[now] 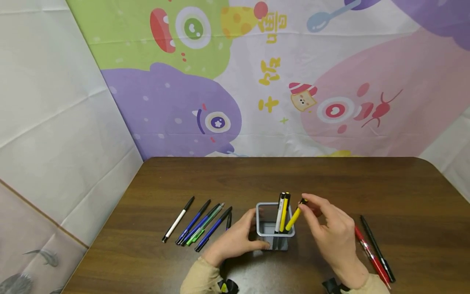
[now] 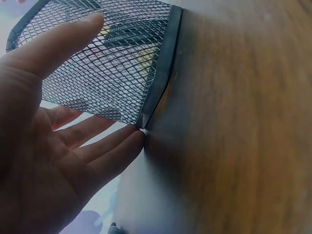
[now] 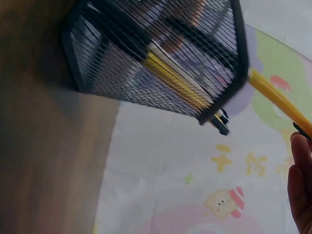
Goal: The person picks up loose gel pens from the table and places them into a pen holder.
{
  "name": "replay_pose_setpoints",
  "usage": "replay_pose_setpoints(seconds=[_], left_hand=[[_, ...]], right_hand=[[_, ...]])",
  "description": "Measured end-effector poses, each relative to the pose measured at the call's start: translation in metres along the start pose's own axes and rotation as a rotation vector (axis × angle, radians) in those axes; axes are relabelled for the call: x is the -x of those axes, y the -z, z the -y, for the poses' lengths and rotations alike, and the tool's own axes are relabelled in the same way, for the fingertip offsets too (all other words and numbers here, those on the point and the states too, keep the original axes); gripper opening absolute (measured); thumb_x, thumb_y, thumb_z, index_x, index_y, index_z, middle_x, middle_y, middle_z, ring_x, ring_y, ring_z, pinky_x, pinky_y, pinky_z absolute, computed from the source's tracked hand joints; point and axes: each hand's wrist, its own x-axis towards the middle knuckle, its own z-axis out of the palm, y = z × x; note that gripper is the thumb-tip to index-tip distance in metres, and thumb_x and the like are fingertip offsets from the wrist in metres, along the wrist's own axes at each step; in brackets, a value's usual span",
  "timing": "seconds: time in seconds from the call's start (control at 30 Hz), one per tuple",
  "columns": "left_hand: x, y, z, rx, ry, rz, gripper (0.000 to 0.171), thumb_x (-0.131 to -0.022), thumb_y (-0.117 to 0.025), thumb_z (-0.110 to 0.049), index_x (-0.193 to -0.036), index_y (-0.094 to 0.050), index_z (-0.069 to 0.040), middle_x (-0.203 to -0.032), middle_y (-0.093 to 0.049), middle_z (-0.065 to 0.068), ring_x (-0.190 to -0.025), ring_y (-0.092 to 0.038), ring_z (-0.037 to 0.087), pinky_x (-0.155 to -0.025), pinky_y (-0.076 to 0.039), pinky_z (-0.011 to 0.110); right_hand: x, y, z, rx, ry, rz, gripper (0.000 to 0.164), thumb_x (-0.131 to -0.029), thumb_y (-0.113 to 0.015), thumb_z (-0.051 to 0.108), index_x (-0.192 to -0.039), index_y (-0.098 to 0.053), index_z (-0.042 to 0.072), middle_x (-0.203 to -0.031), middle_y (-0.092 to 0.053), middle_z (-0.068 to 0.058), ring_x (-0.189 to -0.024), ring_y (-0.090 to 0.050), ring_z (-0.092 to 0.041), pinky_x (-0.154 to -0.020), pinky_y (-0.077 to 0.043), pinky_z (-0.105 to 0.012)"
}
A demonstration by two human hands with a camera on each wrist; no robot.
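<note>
A square mesh pen holder [image 1: 280,244] stands on the table, and my left hand [image 1: 235,237] holds it from the left. In the left wrist view the thumb lies along one mesh wall [image 2: 117,73], with the other fingers against the adjoining side near the base. Inside the holder lean a white marker [image 1: 278,216] and a yellow marker [image 1: 284,214], both with black ends up. My right hand [image 1: 333,228] pinches another yellow marker [image 1: 292,221] by its black upper end between thumb and fingers. That marker [image 3: 279,99] slants at the holder's rim, its lower end overlapping the opening in the head view.
Left of the holder lie a white pen [image 1: 178,221] with black ends, several blue pens [image 1: 213,229], a green pen [image 1: 205,226] and a dark pen [image 1: 229,220] partly behind the left hand. A red pen [image 1: 373,258] and a black pen [image 1: 378,250] lie on the right.
</note>
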Motion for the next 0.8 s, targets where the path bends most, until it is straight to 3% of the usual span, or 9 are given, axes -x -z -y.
replay_pose_setpoints(seconds=[0.3, 0.5, 0.63, 0.8], left_hand=[[0.000, -0.001, 0.001, 0.018, -0.018, -0.006, 0.080, -0.075, -0.074, -0.032, -0.137, -0.027, -0.015, -0.124, -0.046, 0.009, -0.112, -0.053, 0.019, -0.092, -0.042, 0.026], [-0.003, -0.003, 0.002, 0.028, -0.047, -0.008, 0.078, -0.076, -0.074, -0.030, -0.136, -0.027, -0.014, -0.123, -0.046, 0.010, -0.111, -0.054, 0.020, -0.091, -0.044, 0.026], [-0.004, -0.003, 0.001, 0.027, -0.053, -0.006, 0.079, -0.076, -0.073, -0.031, -0.137, -0.026, -0.012, -0.124, -0.045, 0.011, -0.111, -0.054, 0.020, -0.091, -0.044, 0.026], [0.000, -0.001, 0.002, 0.035, -0.032, -0.001, 0.079, -0.076, -0.073, -0.031, -0.137, -0.027, -0.013, -0.123, -0.046, 0.010, -0.111, -0.054, 0.020, -0.090, -0.044, 0.026]], right_hand=[[0.012, -0.011, -0.001, 0.019, -0.018, 0.092, 0.037, -0.091, -0.051, 0.041, -0.095, -0.068, 0.009, -0.067, -0.066, 0.001, -0.051, -0.055, -0.008, -0.046, -0.041, -0.019], [0.021, -0.016, 0.000, -0.015, -0.069, 0.191, 0.021, -0.080, -0.069, 0.022, -0.096, -0.067, 0.008, -0.067, -0.066, 0.001, -0.053, -0.057, -0.008, -0.048, -0.044, -0.015], [0.024, -0.019, -0.001, -0.005, -0.086, 0.260, 0.027, -0.071, -0.075, 0.011, -0.097, -0.066, 0.009, -0.067, -0.066, 0.002, -0.055, -0.057, -0.008, -0.051, -0.046, -0.016], [0.023, -0.026, 0.000, -0.005, -0.048, 0.308, 0.030, -0.070, -0.076, 0.011, -0.098, -0.066, 0.011, -0.069, -0.067, 0.002, -0.052, -0.055, -0.006, -0.049, -0.044, -0.019]])
